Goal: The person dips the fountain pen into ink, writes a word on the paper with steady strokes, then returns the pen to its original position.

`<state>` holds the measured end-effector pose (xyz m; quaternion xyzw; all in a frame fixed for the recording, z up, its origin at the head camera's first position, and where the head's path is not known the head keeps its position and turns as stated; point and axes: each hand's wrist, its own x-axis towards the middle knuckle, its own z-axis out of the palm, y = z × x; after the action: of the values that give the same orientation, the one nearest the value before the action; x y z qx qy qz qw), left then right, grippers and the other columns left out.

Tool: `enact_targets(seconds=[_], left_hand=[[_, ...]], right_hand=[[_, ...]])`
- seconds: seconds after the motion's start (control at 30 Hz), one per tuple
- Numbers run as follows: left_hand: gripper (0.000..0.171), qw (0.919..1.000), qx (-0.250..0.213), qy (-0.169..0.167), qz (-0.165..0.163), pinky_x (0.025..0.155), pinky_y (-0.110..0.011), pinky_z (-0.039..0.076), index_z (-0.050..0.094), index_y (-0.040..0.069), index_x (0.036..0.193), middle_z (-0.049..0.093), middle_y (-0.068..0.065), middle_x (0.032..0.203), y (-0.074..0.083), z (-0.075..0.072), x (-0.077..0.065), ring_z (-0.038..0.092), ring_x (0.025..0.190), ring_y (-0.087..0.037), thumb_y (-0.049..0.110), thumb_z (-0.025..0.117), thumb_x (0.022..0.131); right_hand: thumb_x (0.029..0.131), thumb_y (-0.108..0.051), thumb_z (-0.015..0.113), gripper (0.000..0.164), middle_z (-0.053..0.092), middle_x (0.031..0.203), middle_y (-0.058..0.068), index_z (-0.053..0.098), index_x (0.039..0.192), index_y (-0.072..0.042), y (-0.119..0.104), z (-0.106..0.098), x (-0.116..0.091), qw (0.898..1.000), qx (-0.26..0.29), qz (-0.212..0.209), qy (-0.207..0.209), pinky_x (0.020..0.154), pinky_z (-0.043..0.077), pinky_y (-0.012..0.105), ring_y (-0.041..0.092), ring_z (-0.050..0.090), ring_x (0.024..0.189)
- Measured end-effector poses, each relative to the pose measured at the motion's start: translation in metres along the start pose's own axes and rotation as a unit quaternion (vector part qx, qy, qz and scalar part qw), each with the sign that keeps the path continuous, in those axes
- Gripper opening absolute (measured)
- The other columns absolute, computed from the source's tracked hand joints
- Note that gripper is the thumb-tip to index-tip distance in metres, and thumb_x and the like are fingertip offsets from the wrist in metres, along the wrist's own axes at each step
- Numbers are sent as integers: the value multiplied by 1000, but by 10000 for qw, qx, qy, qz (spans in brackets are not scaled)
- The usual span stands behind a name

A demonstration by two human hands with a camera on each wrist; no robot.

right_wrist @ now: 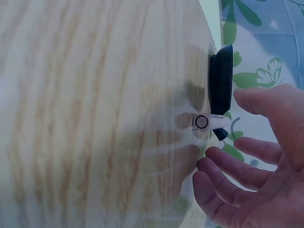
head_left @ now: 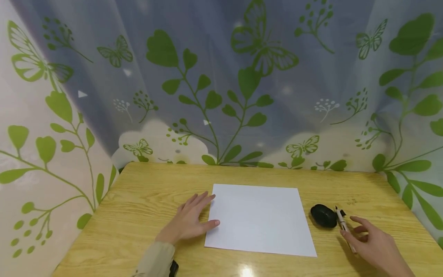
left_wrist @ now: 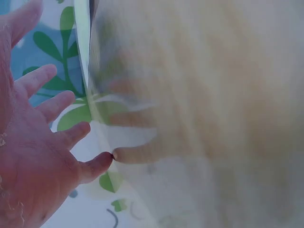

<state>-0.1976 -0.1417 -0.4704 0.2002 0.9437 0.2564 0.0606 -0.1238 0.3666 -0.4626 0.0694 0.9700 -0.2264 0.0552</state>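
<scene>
One patterned curtain (head_left: 294, 88): spans the far side and wraps left and right, so it bounds my reach there.
Wooden table (head_left: 138, 207): its far edge runs along the curtain's foot; bare wood shows at the left, beyond the middle, and at the near side.
White paper sheet (head_left: 259, 221): lies flat near the middle, a strip of wood parting its right edge from the black object (head_left: 323, 216).
Left hand (head_left: 190, 219): fingers spread, gripping nothing; I have it at the sheet's left edge, thumb over the paper.
Right hand (head_left: 372, 242): fingers loosely bent around the white pen (head_left: 342, 224) but not closed on it; whether any fingertip touches, I cannot tell.
Black object, rounded: just beside the pen on its left, leaving my thumb little room; more wood lies to the right.
Pen: right of the paper, dark tip pointing far, tail toward me.
Step in hand: I judge this the reach for the pen, pinch not yet made; next calls for closing thumb and fingers on the barrel and lifting straight up, without nudging its black neighbour.
</scene>
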Motion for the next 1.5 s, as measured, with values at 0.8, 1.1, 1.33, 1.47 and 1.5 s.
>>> enact_targets(seconds=[0.8, 1.1, 1.33, 1.47, 1.5], left_hand=[[82, 9943, 361, -1002, 65, 115, -82, 9, 42, 27, 157, 24, -2, 172, 2, -2, 8, 14, 157, -46, 56, 73, 86], [82, 9948, 192, -994, 109, 115, -83, 8, 43, 27, 156, 25, -2, 171, 0, -3, 10, 14, 157, -47, 55, 74, 86], [83, 9945, 276, -1007, 62, 114, -83, 9, 44, 28, 156, 26, -1, 171, 1, -3, 11, 15, 158, -45, 57, 75, 84], [83, 9943, 343, -1011, 75, 115, -82, 10, 43, 29, 156, 26, 0, 171, 0, -3, 11, 15, 158, -44, 58, 74, 85], [83, 9941, 344, -1027, 64, 115, -82, 9, 43, 29, 156, 25, 0, 171, 0, -3, 11, 15, 158, -44, 58, 74, 85]], right_hand=[[95, -46, 70, 70, 76, 100, 11, 53, 139, 7, 4, 2, 7, 9994, 65, -348, 25, 67, 57, 40, 23, 75, 84], [94, -39, 73, 64, 76, 95, 7, 56, 136, 7, 4, 4, 9, 9988, 118, -450, 183, 63, 55, 36, 19, 73, 80], [93, -33, 75, 57, 75, 90, 4, 60, 131, 7, 3, 5, 13, 9982, 21, -512, 305, 61, 53, 34, 18, 72, 76], [93, -31, 75, 54, 75, 88, 3, 62, 129, 7, 3, 6, 15, 9983, -57, -505, 284, 62, 52, 35, 17, 70, 75], [93, -31, 75, 53, 75, 87, 3, 62, 128, 7, 3, 6, 15, 9983, -71, -504, 276, 62, 52, 35, 17, 70, 74]])
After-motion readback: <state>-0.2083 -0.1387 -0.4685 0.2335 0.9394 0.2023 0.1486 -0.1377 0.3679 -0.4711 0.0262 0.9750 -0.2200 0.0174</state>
